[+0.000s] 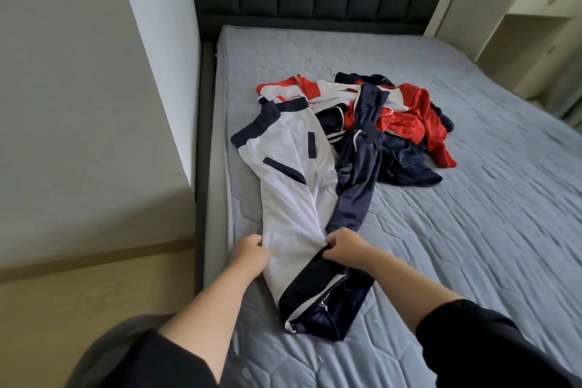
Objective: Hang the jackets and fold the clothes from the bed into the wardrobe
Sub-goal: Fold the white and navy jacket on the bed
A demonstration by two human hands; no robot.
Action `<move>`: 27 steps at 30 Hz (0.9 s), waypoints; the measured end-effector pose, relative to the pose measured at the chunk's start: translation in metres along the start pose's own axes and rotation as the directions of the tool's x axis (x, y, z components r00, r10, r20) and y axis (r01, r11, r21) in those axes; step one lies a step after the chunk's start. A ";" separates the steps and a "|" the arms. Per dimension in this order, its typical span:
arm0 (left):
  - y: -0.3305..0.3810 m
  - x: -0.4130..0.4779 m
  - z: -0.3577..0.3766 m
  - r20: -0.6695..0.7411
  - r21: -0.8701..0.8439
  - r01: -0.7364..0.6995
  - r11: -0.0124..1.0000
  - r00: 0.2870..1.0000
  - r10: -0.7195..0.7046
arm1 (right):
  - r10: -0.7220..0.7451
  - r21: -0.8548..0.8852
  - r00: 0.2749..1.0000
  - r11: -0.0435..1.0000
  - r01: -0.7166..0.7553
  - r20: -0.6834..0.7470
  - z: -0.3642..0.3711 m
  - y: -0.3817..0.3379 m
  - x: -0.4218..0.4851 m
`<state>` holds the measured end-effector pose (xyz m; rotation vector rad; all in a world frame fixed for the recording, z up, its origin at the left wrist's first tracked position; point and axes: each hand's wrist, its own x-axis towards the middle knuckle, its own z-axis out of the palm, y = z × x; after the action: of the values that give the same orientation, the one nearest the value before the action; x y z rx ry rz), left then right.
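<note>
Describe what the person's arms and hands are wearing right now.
Both hands, the left hand and the right hand, are bare: no gloves, rings or watch show. The forearms are bare too. A black sleeve is pushed up past the left elbow, and a matching black sleeve is bunched up on the right arm. No markings show on either.

We see two forearms, bare from wrist to near the elbow. The left hand (250, 253) and right hand (345, 246) wear no gloves, rings or watch that we can make out. Each arm carries a black sleeve: the left sleeve (157, 362) and the right sleeve (478, 343), both of plain dark fabric, loose-fitting, pushed up with soft folds at the edge and no visible markings
</note>
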<state>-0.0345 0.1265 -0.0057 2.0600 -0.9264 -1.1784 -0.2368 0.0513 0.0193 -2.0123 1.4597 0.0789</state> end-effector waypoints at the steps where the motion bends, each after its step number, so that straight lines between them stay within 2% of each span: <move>1: -0.002 0.000 0.003 -0.043 0.075 -0.054 0.996 0.997 0.058 | -0.016 0.004 0.999 1.000 0.016 -0.047 0.000 0.001 0.000; 3: -0.006 -0.001 0.007 -0.091 0.103 -0.118 0.988 0.988 0.127 | -0.055 -0.015 0.985 0.998 0.054 -0.161 -0.001 0.001 -0.006; 4: -0.008 -0.002 0.007 -0.101 0.065 -0.129 0.990 0.986 0.135 | -0.097 -0.050 0.980 0.995 0.090 -0.171 0.000 0.001 -0.011; 5: -0.010 -0.002 0.005 -0.109 0.008 -0.132 0.991 0.985 0.132 | -0.160 -0.119 0.978 0.982 0.144 -0.136 0.003 0.004 -0.015; 7: -0.015 -0.004 -0.002 -0.131 -0.114 -0.118 0.986 0.986 0.102 | -0.257 -0.256 0.966 0.933 0.253 0.020 0.013 0.005 -0.025; 9: -0.019 -0.006 -0.010 -0.144 -0.267 -0.064 0.962 0.989 0.026 | -0.277 -0.383 0.947 0.866 0.320 0.165 0.025 0.004 -0.033; 11: -0.020 -0.008 -0.014 -0.050 -0.435 0.015 0.900 0.998 -0.041 | -0.287 -0.487 0.934 0.797 0.357 0.213 0.038 0.002 -0.035; 13: -0.019 -0.012 -0.016 0.109 -0.534 0.100 0.839 0.993 -0.049 | -0.326 -0.559 0.933 0.750 0.353 0.151 0.046 -0.004 -0.034; 16: -0.017 -0.018 -0.016 0.183 -0.500 0.077 0.863 0.983 0.018 | -0.317 -0.455 0.948 0.850 0.266 -0.038 0.047 -0.022 -0.023; 19: -0.012 -0.023 -0.020 0.151 -0.413 -0.057 0.909 0.980 0.130 | -0.162 -0.324 0.982 0.938 0.124 -0.095 0.035 -0.045 -0.012; 22: -0.010 -0.026 -0.024 0.268 -0.327 -0.136 0.935 0.936 0.230 | -0.123 -0.283 0.978 0.956 0.072 -0.168 0.011 -0.062 -0.004; 25: -0.007 -0.033 -0.027 0.335 -0.262 -0.235 0.936 0.887 0.317 | -0.119 -0.227 0.976 0.971 0.076 -0.181 -0.008 -0.080 0.003; 27: -0.006 -0.034 -0.030 0.335 -0.271 -0.336 0.902 0.846 0.415 | -0.106 -0.190 0.986 0.978 0.080 -0.128 -0.014 -0.095 0.007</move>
<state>-0.0184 0.1617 0.0192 1.4170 -1.2702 -1.4117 -0.1555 0.0546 0.0715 -2.2734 1.4864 0.0370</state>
